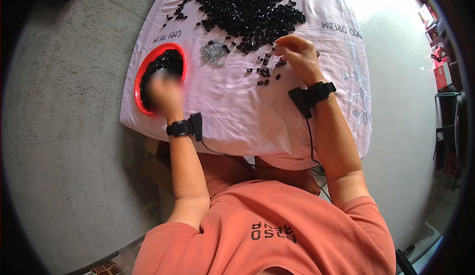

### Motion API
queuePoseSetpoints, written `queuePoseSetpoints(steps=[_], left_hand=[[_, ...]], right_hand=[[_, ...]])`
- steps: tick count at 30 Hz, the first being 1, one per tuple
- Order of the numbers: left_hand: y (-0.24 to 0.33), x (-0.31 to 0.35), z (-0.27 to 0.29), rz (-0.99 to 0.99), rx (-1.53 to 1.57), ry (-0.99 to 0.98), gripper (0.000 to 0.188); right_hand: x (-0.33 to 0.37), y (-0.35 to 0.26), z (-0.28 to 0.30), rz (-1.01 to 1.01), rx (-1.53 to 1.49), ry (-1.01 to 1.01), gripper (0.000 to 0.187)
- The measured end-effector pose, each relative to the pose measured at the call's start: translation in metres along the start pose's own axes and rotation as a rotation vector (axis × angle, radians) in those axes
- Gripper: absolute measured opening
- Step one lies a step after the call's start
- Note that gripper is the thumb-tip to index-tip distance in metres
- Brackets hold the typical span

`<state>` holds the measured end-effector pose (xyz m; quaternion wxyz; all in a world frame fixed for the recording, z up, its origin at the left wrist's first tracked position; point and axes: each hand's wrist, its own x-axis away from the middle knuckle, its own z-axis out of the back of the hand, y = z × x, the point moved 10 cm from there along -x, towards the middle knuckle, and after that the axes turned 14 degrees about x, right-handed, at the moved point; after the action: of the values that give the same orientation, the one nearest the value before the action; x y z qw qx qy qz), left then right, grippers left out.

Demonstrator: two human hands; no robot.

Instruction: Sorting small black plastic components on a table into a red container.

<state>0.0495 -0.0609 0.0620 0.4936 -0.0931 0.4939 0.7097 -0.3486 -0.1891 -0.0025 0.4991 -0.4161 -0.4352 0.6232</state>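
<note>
My left hand [166, 94] is over a red oval bowl [137, 89] filled with small black plastic pieces [169, 59]. A blur covers its fingers, so their pose and anything in them cannot be made out. At the near right edge of a large heap of similar black pieces [242, 10], my right hand [300, 57] has its fingers bent toward the thumb. Whatever those fingertips pinch is too small to name. Several loose black pieces [265, 71] lie on the cloth just left of that hand. Between bowl and heap sits a small pile of thin silvery metal pins [213, 53].
A pale pink printed cloth [237, 111] covers the table. Black bands with boxy modules [183, 127] sit on both my wrists, and a thin cable [310, 136] trails from the right one. Grey floor [64, 126] lies left; red items [442, 74] stand far right.
</note>
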Motion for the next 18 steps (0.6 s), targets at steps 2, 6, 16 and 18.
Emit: queuePoseSetpoints(steps=[2,6,16,18], left_hand=[[0.026,0.005,-0.006,0.016,0.112,-0.005,0.016],[0.071,0.029,-0.039,-0.151,0.329,-0.149,0.01],[0.138,0.074,-0.114,-0.146,0.396,-0.638,0.013],[0.144,0.077,-0.12,-0.142,0.428,-0.667,0.012]], right_hand=[[0.007,-0.02,0.003,0.103,0.229,0.046,0.01],[0.018,-0.042,-0.01,0.248,0.524,-0.016,0.014],[0.021,-0.043,-0.02,0.365,0.705,-0.028,0.018],[0.021,-0.044,-0.019,0.398,0.695,0.002,0.017]])
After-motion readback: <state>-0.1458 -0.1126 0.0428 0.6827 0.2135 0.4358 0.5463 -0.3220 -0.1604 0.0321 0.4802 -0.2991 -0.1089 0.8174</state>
